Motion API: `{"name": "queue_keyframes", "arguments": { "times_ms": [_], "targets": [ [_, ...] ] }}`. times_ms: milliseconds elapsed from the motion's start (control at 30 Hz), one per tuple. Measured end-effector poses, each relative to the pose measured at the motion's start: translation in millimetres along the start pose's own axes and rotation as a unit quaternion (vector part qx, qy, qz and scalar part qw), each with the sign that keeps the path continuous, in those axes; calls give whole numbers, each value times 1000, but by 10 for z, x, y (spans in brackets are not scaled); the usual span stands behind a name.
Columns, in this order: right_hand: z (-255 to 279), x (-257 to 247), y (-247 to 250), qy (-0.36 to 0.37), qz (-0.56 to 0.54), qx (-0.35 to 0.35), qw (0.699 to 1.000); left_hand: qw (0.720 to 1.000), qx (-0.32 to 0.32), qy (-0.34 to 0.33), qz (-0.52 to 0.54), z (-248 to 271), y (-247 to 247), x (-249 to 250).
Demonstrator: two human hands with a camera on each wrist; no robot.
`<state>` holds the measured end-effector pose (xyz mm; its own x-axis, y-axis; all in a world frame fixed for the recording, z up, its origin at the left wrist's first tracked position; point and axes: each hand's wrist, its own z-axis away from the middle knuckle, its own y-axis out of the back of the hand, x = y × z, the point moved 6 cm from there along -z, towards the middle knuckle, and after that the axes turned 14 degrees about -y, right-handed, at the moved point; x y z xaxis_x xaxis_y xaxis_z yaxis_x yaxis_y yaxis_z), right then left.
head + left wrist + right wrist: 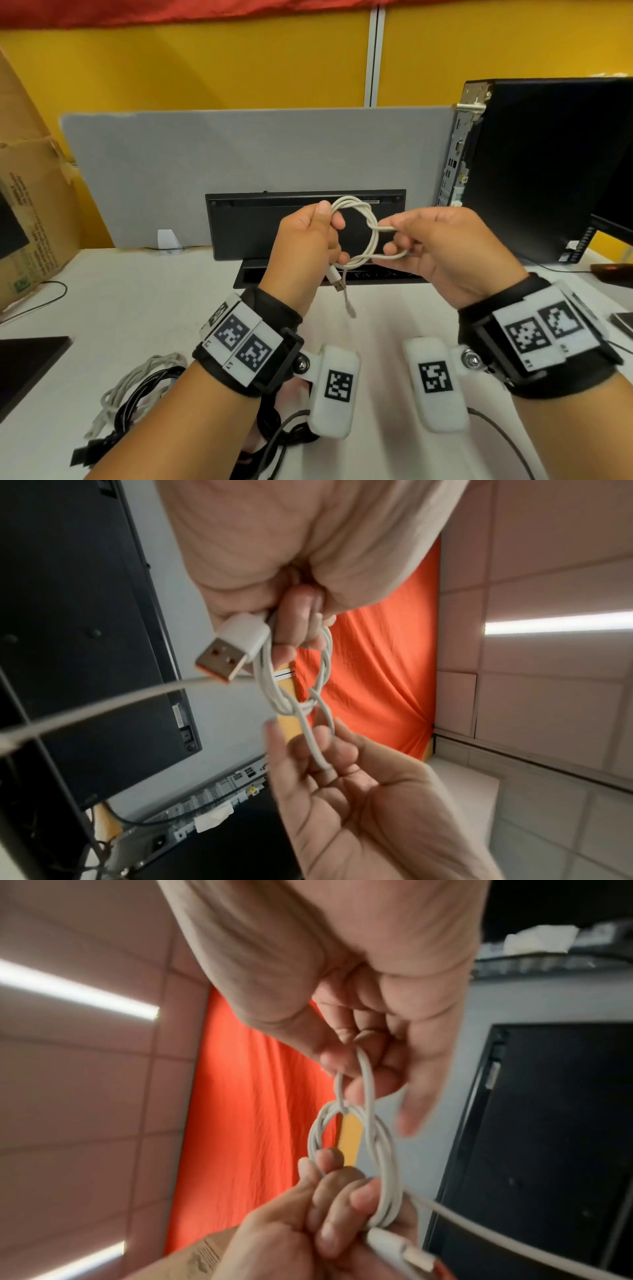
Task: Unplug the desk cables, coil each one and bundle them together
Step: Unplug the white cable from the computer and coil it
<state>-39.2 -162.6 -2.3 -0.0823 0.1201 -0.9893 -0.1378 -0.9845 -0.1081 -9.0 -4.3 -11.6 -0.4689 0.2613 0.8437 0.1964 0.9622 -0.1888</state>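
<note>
Two hands are raised above the surface [171, 291], and a white USB cable [356, 212] is held between them, in front of the black keyboard [305, 226] that is propped on edge against the grey divider. The cable has been gathered into a small coil of several turns. The coil's near side is gripped by the left hand [301, 246], fingers curled round the bunched strands, so that the turns are kept from springing apart; the USB plug [227, 650] is left hanging just below that hand. A short loop of the free end is pinched by the right hand [442, 250] between thumb and fingertips [346, 1064], on the side of the coil away from the left hand. That loop is seen crossing over the bundled strands, and it is judged that the tail is being wrapped round or tucked through the coil so that the coil is locked.

Nearer the person than the keyboard, and to its left, a pile of grey and black cables [137, 394] is lying on the surface, presumably coiled already and set aside for bundling. To the right of the keyboard a black computer tower [548, 164] is standing.
</note>
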Motion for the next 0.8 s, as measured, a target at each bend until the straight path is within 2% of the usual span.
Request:
{"name": "queue_keyframes", "arguments": {
  "times_ms": [67, 167, 267, 367, 500, 667, 733, 800],
  "targets": [
    [-7, -1, -2, -13, -29, -20, 999, 1000, -14, 8, 15, 13, -33, 9],
    [-23, -10, 42, 7, 101, 8, 995, 1000, -17, 10, -8, 24, -43, 4],
    [-24, -35, 71, 39, 228, 39, 972, 1000, -22, 15, -10, 26, -38, -23],
    [-1, -102, 62, 119, 330, 73, 934, 998, -46, 29, 5, 37, -66, -64],
    [31, -164, 82, 199, 391, 131, 889, 995, -84, 45, -36, -3, -33, -79],
    [101, -173, -31, 246, 531, 171, 793, 992, -81, 68, -68, -35, -46, -108],
    [130, -150, -122, 268, 550, 165, 773, 988, -116, 64, -77, 18, -103, -112],
    [146, -133, -196, 282, 553, 145, 771, 981, -143, 42, -123, 52, -132, -112]
  ]
}}
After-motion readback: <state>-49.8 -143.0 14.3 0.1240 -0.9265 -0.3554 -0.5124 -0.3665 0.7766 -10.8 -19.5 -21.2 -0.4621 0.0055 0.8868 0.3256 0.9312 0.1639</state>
